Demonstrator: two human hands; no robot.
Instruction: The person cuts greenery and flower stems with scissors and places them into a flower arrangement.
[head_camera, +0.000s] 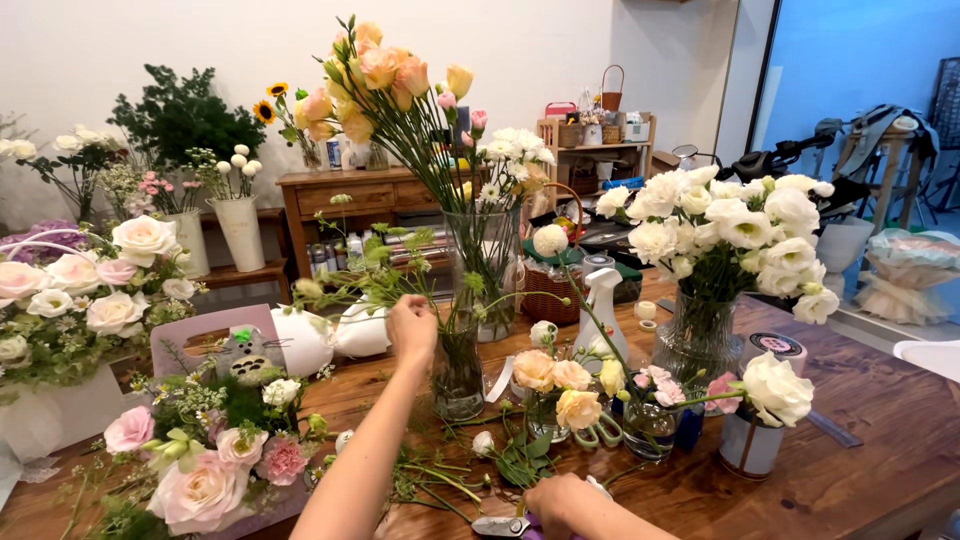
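My left hand (412, 327) reaches out over the wooden table (860, 440) and closes on thin green stems (385, 283) standing in a small glass vase (458, 375). My right hand (565, 500) is low at the frame's bottom edge, closed over a pair of shears (497, 525) whose metal blades point left. Cut stems and leaves (440, 480) lie on the table between the two hands. A short glass with peach and yellow blooms (556, 385) stands just right of the small vase.
A tall vase of orange flowers (380, 75), a vase of white flowers (730, 225), a white spray bottle (603, 305), green scissors (600, 432) and a pink-and-white arrangement (205, 465) crowd the table. A wooden cabinet (345, 195) and flower buckets stand behind.
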